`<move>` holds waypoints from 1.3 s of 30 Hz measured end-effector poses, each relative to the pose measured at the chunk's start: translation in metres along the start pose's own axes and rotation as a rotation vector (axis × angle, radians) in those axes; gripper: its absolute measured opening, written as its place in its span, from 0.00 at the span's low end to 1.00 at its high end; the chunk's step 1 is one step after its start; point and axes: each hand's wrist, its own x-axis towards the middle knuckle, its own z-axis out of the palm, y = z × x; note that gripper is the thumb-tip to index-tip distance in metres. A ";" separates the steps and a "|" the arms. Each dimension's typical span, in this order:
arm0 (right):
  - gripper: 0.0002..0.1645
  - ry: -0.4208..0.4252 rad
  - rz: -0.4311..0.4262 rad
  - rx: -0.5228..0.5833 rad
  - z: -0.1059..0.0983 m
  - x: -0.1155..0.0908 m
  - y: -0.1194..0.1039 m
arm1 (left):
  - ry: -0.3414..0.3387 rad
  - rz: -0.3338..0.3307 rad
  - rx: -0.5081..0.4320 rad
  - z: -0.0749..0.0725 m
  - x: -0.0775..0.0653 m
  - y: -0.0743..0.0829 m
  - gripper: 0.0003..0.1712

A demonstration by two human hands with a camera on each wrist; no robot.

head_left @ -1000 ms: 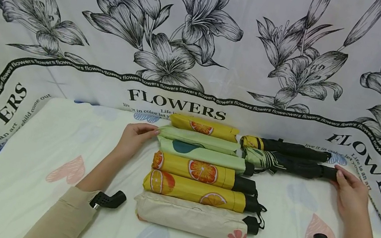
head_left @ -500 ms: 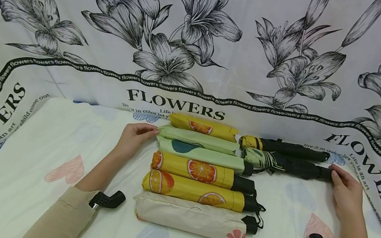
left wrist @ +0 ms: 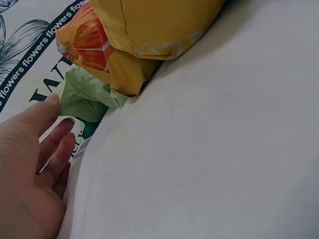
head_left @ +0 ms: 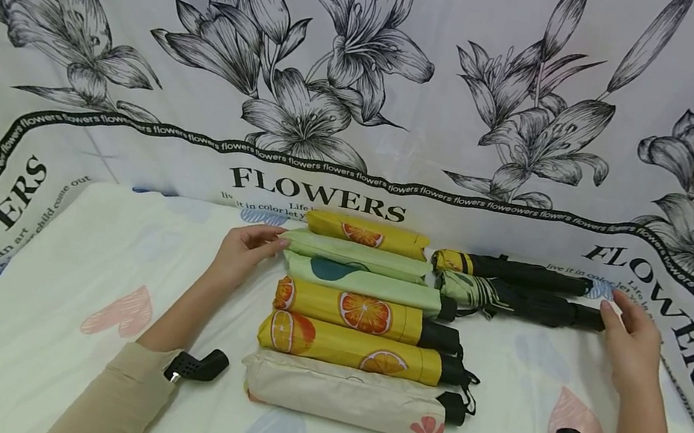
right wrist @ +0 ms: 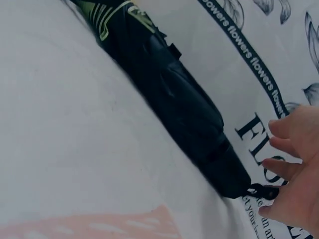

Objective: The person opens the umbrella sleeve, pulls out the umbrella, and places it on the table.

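In the head view my left hand (head_left: 246, 250) pinches the left end of a flat light green umbrella cover (head_left: 357, 256). The left wrist view shows the crumpled end of this cover (left wrist: 84, 94) at my fingertips. To the cover's right lies a folded black umbrella with green leaf patterning (head_left: 531, 304). My right hand (head_left: 633, 345) stands at its black handle end, fingers spread and parted from it. In the right wrist view a short black strap (right wrist: 264, 191) reaches from the umbrella's end (right wrist: 234, 179) to the right hand (right wrist: 294, 174).
Behind lie a flat yellow cover (head_left: 364, 234) and a folded black-and-yellow umbrella (head_left: 515, 272). Nearer are covered umbrellas: one light green (head_left: 389, 291), two yellow with citrus prints (head_left: 385, 317), one cream (head_left: 345, 398). A floral-print sheet (head_left: 511, 83) rises behind.
My right hand has let go of the handle end of the black-and-green umbrella, its fingers parting. My left hand stays at the light green cover; the head view has shifted slightly.
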 end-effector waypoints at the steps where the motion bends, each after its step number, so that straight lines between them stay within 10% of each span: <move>1: 0.39 0.002 0.003 0.014 0.001 -0.002 -0.002 | -0.004 0.001 0.013 -0.001 -0.001 0.000 0.20; 30: 0.38 -0.150 -0.217 0.046 0.040 -0.050 -0.041 | -0.050 -0.069 0.187 -0.004 -0.043 0.012 0.20; 39: 0.35 -0.246 -0.320 0.153 0.059 -0.060 -0.054 | -0.091 0.053 0.221 0.002 -0.040 0.005 0.16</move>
